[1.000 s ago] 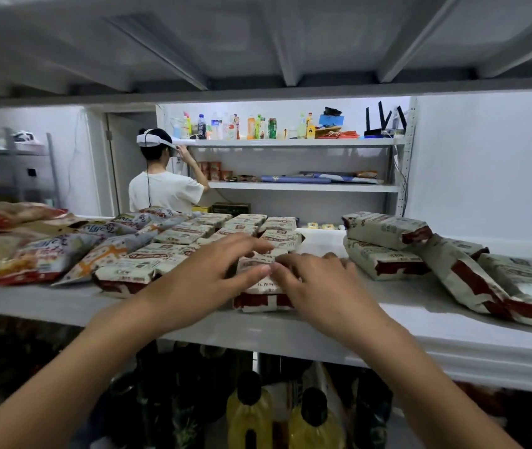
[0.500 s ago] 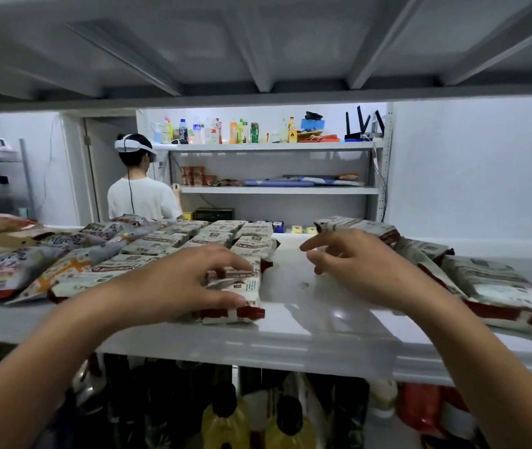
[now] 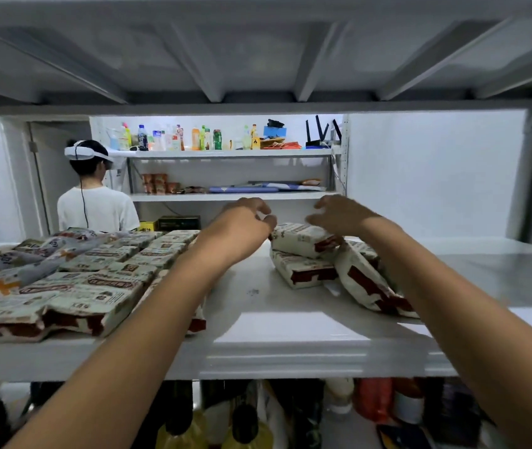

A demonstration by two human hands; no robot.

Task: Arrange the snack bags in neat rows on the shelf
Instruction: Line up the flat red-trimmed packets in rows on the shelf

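White steel shelf [image 3: 290,335] at chest height carries all the stock. On its right half sits a loose pile, and the top bag [image 3: 300,238] of that pile is the one in play. It lies flat on a lower bag [image 3: 303,272], its long axis running across the view, with the red-banded end to the right. A third bag [image 3: 368,286] leans tilted against the pile's near right side.

Both hands are at the top bag, one at each end. The left hand [image 3: 242,226] sits just beside the left end with its fingers curled; whether it pinches the edge cannot be told. The right hand [image 3: 339,213] arches over the far right part with its fingers loose and spread, and no grip shows. The left hand looks slightly nearer to a hold.

Across a bare strip of shelf to the left lie the finished rows [image 3: 102,270], bags flat and side by side with their long axes running front to back. The top bag therefore probably needs a carry leftward and a quarter turn to match them.

Beyond the shelf, a person [image 3: 96,209] in a white shirt faces a far rack [image 3: 232,196]. Bottles [image 3: 245,426] stand on the level below.
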